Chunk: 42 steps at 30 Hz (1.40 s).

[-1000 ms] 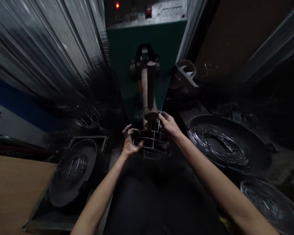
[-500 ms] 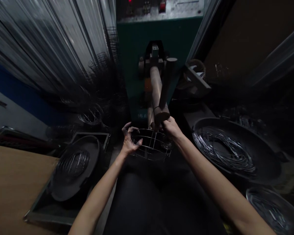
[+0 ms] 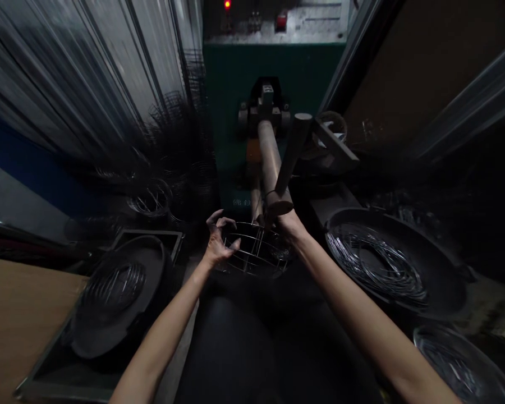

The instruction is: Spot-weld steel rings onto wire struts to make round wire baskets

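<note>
A round wire rack (image 3: pixel 258 261), made of thin curved bars and cross wires, sits beneath the end of a machine's thick metal arm (image 3: pixel 271 160). My left hand (image 3: pixel 221 240) is curled around the rack's left edge, thumb below and fingers above, with dark-stained fingertips. At the far side of the rack, my right hand (image 3: pixel 291 225) reaches under the round end of the arm. Its fingers are hidden there, so what they hold does not show. An upright metal rod (image 3: pixel 293 151) rises from the arm's end, just above that hand.
The green machine body (image 3: pixel 231 73) carries a panel with a lit red lamp (image 3: pixel 227 4). At right stand a wide dark pan (image 3: pixel 444 286) of wire rings and a clear-rimmed bowl (image 3: pixel 494 367). A dark pan (image 3: pixel 90 331) with a wire grid lies at left, beside a wooden board (image 3: pixel 21 314).
The whole view has shifted slightly. My right hand has gone deeper behind the arm's end, hiding its fingers more. My left hand keeps its curled grip at the rack's left edge.
</note>
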Available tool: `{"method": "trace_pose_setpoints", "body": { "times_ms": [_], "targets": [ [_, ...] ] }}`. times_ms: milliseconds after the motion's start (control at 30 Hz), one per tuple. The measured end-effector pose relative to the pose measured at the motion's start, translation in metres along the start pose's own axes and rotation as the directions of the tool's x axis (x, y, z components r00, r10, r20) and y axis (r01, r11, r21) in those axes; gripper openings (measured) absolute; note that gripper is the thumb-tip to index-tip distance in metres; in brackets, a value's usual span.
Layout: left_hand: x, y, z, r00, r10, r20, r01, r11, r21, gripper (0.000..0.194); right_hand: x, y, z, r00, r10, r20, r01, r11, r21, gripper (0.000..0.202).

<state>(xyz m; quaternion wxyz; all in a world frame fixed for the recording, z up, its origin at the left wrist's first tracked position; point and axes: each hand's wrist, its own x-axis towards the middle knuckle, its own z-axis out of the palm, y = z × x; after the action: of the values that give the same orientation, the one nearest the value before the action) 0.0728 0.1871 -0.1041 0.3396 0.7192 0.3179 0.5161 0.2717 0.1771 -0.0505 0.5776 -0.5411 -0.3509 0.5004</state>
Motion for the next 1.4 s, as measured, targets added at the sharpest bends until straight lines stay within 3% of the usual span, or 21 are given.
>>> {"method": "trace_pose_setpoints", "body": {
  "times_ms": [200, 400, 533, 600, 667, 767, 800, 833, 900, 933, 967, 1033, 1133, 1200, 1300, 1333, 1400],
  "targets": [
    [0.0, -0.01, 0.005, 0.995, 0.071, 0.07, -0.059, 0.986, -0.155, 0.072, 0.001, -0.016, 0.0, 0.995, 0.098, 0.009, -0.098, 0.992, 0.085, 0.021],
    [0.004, -0.01, 0.004, 0.976, 0.193, 0.102, -0.188, 0.98, -0.06, 0.077, 0.008, -0.051, -0.009, 0.972, 0.229, -0.055, -0.231, 0.973, -0.026, 0.016],
    [-0.02, 0.0, 0.003, 0.956, 0.256, 0.14, -0.261, 0.965, 0.015, 0.076, -0.019, -0.055, -0.021, 0.96, 0.27, -0.07, -0.276, 0.956, -0.099, 0.006],
    [-0.046, 0.013, 0.005, 0.935, 0.292, 0.202, -0.309, 0.949, 0.056, 0.069, -0.043, -0.053, -0.032, 0.96, 0.264, -0.089, -0.278, 0.93, -0.239, 0.017],
    [-0.077, 0.035, 0.007, 0.857, 0.377, 0.352, -0.429, 0.899, 0.083, 0.056, -0.073, -0.052, -0.044, 0.974, 0.193, -0.121, -0.227, 0.85, -0.475, 0.028],
    [-0.113, 0.079, 0.004, 0.647, 0.478, 0.595, -0.615, 0.787, 0.037, 0.041, -0.125, -0.058, -0.063, 0.994, 0.089, -0.068, -0.106, 0.565, -0.818, 0.031],
    [-0.117, 0.091, 0.001, 0.603, 0.498, 0.623, -0.642, 0.767, 0.009, 0.042, -0.143, -0.061, -0.068, 0.996, 0.089, -0.009, -0.05, 0.468, -0.882, 0.029],
    [-0.116, 0.101, -0.003, 0.616, 0.505, 0.604, -0.634, 0.773, 0.001, 0.046, -0.16, -0.066, -0.073, 0.992, 0.103, 0.067, 0.021, 0.396, -0.918, 0.028],
    [-0.103, 0.109, -0.013, 0.774, 0.433, 0.462, -0.516, 0.854, 0.065, 0.061, -0.188, -0.074, -0.083, 0.964, 0.106, 0.243, 0.196, 0.337, -0.921, 0.029],
    [-0.093, 0.109, -0.018, 0.861, 0.345, 0.375, -0.411, 0.905, 0.11, 0.068, -0.197, -0.077, -0.087, 0.943, 0.08, 0.324, 0.281, 0.335, -0.899, 0.031],
    [-0.083, 0.108, -0.022, 0.921, 0.235, 0.31, -0.29, 0.946, 0.144, 0.072, -0.203, -0.079, -0.091, 0.921, 0.044, 0.388, 0.351, 0.341, -0.872, 0.032],
    [-0.069, 0.107, -0.028, 0.959, 0.039, 0.28, -0.085, 0.985, 0.153, 0.065, -0.202, -0.075, -0.099, 0.886, -0.031, 0.462, 0.442, 0.358, -0.823, 0.033],
    [-0.068, 0.124, -0.026, 0.934, -0.159, 0.321, 0.154, 0.987, 0.04, 0.043, -0.176, -0.055, -0.107, 0.866, -0.067, 0.495, 0.476, 0.414, -0.776, 0.028],
    [-0.078, 0.147, -0.013, 0.866, -0.312, 0.391, 0.364, 0.929, -0.066, 0.041, -0.149, -0.036, -0.109, 0.872, -0.026, 0.49, 0.444, 0.465, -0.766, 0.023],
    [-0.092, 0.181, 0.02, 0.688, -0.476, 0.547, 0.678, 0.691, -0.251, 0.052, -0.11, -0.004, -0.104, 0.896, 0.077, 0.438, 0.352, 0.48, -0.804, 0.022],
    [-0.095, 0.188, 0.032, 0.656, -0.508, 0.558, 0.734, 0.603, -0.314, 0.056, -0.099, 0.006, -0.1, 0.897, 0.114, 0.428, 0.336, 0.455, -0.825, 0.022],
    [-0.097, 0.193, 0.053, 0.647, -0.562, 0.515, 0.762, 0.489, -0.424, 0.061, -0.082, 0.023, -0.09, 0.881, 0.177, 0.439, 0.349, 0.383, -0.855, 0.021]
  ]
}}
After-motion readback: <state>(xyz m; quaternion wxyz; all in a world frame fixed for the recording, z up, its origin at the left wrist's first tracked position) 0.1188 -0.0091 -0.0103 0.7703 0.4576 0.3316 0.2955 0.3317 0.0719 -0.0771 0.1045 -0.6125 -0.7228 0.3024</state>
